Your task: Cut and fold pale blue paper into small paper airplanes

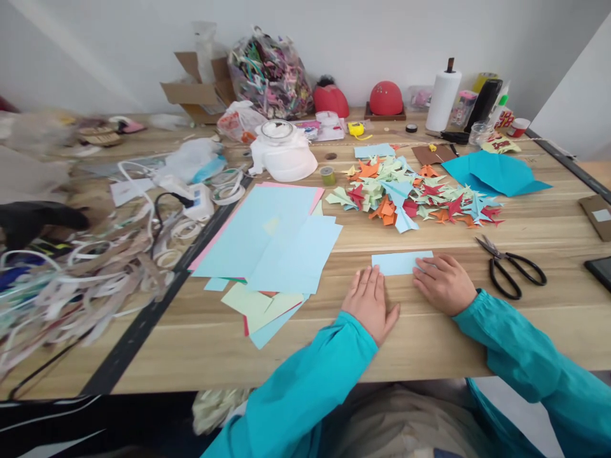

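Note:
A light blue rectangular strip of paper (397,263) lies flat on the wooden table in front of me. My left hand (368,300) rests palm down with fingers stretched out, the tips on the strip's left end. On its right end lie the fingers of my right hand (445,284), slightly bent and pressed down flat. To the right of that hand are black-handled scissors (510,267), blades parted. Left of my hands, light blue sheets (291,254) overlap pink and pale green paper. Beyond the strip is a heap of folded paper pieces (396,187) in several colours.
A large teal folded paper (496,173) lies right of the heap. Tangled straps and cords (95,280) cover the left side. Along the back stand a cardboard box (200,89), a stuffed plastic bag (270,76), red domes (386,98) and a white roll (443,102).

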